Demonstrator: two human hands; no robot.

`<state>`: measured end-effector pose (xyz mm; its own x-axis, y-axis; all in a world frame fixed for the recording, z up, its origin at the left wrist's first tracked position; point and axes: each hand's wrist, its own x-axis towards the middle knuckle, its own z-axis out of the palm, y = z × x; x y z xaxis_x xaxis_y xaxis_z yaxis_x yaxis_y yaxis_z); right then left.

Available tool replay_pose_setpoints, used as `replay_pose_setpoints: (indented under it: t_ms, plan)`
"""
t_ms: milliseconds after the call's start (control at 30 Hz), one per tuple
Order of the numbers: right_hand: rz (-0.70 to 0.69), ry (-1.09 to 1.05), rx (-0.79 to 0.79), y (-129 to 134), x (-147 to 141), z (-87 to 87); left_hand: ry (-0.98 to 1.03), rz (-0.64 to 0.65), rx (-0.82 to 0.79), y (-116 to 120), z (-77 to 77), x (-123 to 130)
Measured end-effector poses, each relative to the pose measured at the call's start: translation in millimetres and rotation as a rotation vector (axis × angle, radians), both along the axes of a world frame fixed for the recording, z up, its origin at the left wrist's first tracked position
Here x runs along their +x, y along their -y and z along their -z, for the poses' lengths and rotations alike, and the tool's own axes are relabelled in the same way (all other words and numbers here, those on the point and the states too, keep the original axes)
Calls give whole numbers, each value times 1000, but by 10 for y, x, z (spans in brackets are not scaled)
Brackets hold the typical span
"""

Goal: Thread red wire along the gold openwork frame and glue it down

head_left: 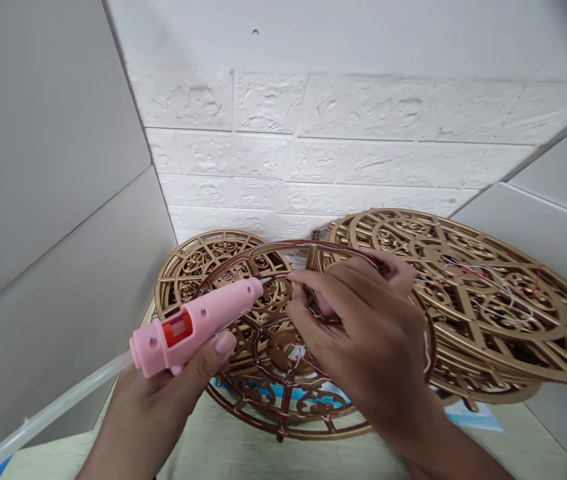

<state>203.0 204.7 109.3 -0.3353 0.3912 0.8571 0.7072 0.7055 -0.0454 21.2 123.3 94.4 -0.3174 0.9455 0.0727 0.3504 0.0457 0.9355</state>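
In my left hand (168,393) is a pink hot glue gun (220,307), with a clear glue stick (63,407) sticking out of its back end. Its metal nozzle points right, close to my right fingertips. My right hand (363,313) has its thumb and index finger drawn together at the inner ring of a round bronze-coloured openwork frame (287,400); whether a wire is also between them is hidden. Thin red and white wires (308,363) run along this frame's back. The gun and my right hand cover part of it.
A stack of round bronze openwork frames (213,250) lies behind on the left. More large frames (413,230) are piled at the right, with loose red and white wires (513,300) on top. A white brick-patterned wall (363,160) and grey side panels (58,160) enclose the pale tabletop (213,447).
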Motion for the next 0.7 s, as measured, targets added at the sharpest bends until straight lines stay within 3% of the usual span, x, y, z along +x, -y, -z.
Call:
replay_pose_setpoints:
  t_ms: [167, 367, 567, 700]
  plan:
    - [5, 15, -17, -6, 7, 10, -80, 74, -29, -4, -8, -46]
    - [14, 23, -23, -8, -1, 17, -154, 32, -86, 12, 42, -85]
    - [-3, 36, -25, -6, 2, 23, -69, -190, -190, 73, -76, 110]
    - [-2, 36, -25, -4, -2, 23, -151, -157, -144, 33, -163, 108]
